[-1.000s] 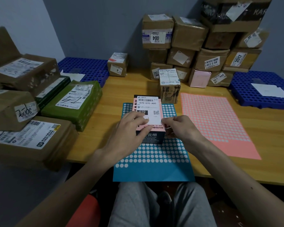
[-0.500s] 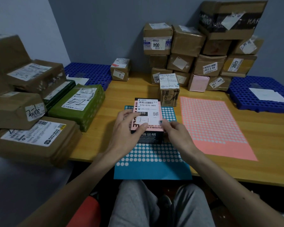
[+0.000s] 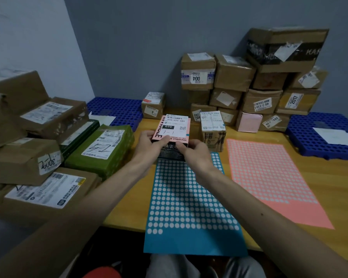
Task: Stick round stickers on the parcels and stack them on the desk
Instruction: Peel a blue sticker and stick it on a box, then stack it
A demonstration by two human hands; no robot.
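Observation:
A pink and black parcel (image 3: 173, 129) with a white shipping label is lifted above the far end of the blue sticker sheet (image 3: 189, 207). My left hand (image 3: 149, 143) grips its left side and my right hand (image 3: 193, 151) grips its near right corner. A small blue round sticker (image 3: 187, 135) sits on the parcel's right edge. The pink sticker sheet (image 3: 269, 181) lies flat to the right on the wooden desk (image 3: 329, 187). A taped brown parcel (image 3: 213, 129) stands just right of the held one.
A stack of brown parcels (image 3: 249, 87) rises at the back against the wall. A green parcel (image 3: 102, 149) and several brown boxes (image 3: 24, 163) crowd the left. Blue perforated trays sit at the back left (image 3: 117, 109) and the far right (image 3: 325, 135).
Both hands have lifted the pink and black parcel off the blue sheet and carried it away from me, toward the back of the desk. A blue sticker now shows on its right edge.

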